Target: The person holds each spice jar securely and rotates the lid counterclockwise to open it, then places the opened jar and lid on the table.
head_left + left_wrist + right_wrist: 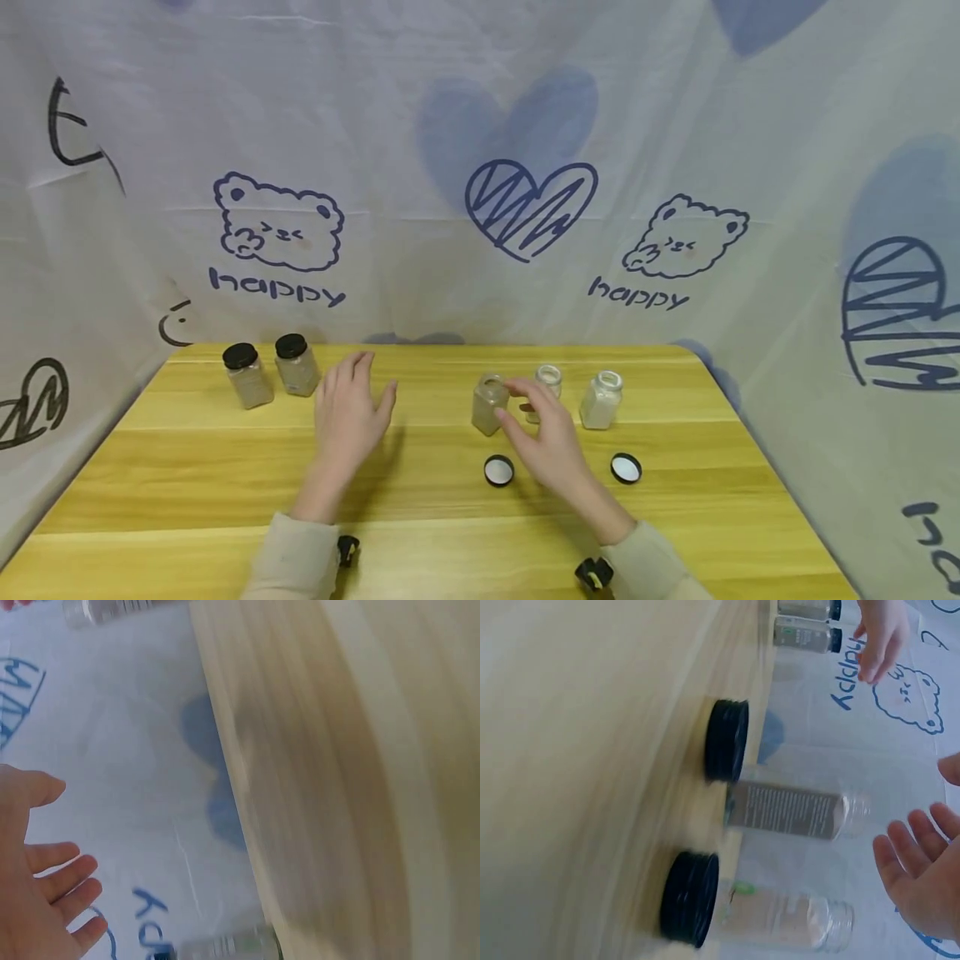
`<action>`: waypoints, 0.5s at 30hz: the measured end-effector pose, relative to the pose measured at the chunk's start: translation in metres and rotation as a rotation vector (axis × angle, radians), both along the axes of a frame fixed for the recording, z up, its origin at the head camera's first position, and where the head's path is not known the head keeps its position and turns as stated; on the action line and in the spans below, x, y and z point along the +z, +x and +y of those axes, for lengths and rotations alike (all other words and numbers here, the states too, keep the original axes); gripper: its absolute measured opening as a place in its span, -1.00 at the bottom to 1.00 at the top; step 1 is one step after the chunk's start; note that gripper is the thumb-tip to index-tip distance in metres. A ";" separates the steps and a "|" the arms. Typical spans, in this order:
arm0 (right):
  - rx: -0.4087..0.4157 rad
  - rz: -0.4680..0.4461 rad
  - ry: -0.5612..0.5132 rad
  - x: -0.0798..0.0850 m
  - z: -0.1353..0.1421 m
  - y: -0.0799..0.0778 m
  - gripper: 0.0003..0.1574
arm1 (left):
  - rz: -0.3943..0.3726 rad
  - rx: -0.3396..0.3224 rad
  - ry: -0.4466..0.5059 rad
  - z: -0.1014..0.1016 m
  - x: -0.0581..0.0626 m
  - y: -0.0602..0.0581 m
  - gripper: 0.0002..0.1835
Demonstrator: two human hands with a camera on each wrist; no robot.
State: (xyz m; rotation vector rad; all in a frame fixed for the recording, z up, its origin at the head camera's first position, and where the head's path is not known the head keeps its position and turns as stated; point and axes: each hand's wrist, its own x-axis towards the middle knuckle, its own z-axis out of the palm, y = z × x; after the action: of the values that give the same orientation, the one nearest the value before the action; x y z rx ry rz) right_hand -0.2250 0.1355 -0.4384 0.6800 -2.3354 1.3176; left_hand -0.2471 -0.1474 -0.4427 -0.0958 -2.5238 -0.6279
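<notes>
In the head view my left hand (348,417) hovers with fingers extended, right beside two black-capped jars (297,367) at the table's back left. The left wrist view shows those fingers (67,889) spread and empty. My right hand (551,442) is by a lidless clear jar (486,410) with pale contents; thumb and fingers overlap its right side in the head view. From the right wrist, the same hand (922,877) appears relaxed above the jars, holding nothing. Behind it stands a second lidless jar (551,377), partly hidden; a third jar (601,404) stands farther right.
Two black lids lie with white insides up in front of the lidless jars, one lid (498,471) left of my right hand, another lid (626,468) to its right. Beyond the wooden table (420,500) hangs a printed white curtain (405,167).
</notes>
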 end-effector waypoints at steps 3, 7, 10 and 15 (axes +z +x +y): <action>-0.015 0.003 -0.054 0.005 -0.010 -0.004 -0.52 | 0.005 0.059 0.024 -0.018 0.003 0.002 -0.36; -0.022 0.017 -0.118 0.010 -0.022 -0.011 -0.50 | -0.010 0.135 0.046 -0.041 0.008 0.004 -0.35; 0.010 0.044 -0.146 0.012 -0.031 -0.017 -0.49 | -0.017 0.168 0.037 -0.059 0.010 0.004 -0.35; 0.086 0.039 -0.159 0.015 -0.047 -0.024 -0.49 | -0.027 0.182 -0.018 -0.086 0.012 0.000 -0.33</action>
State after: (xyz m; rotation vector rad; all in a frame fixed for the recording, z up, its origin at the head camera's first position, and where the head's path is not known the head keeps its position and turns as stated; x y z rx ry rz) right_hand -0.2494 0.0883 -0.4236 0.7551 -2.1645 1.4942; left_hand -0.2472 -0.2331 -0.4307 0.1357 -2.5277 -0.5370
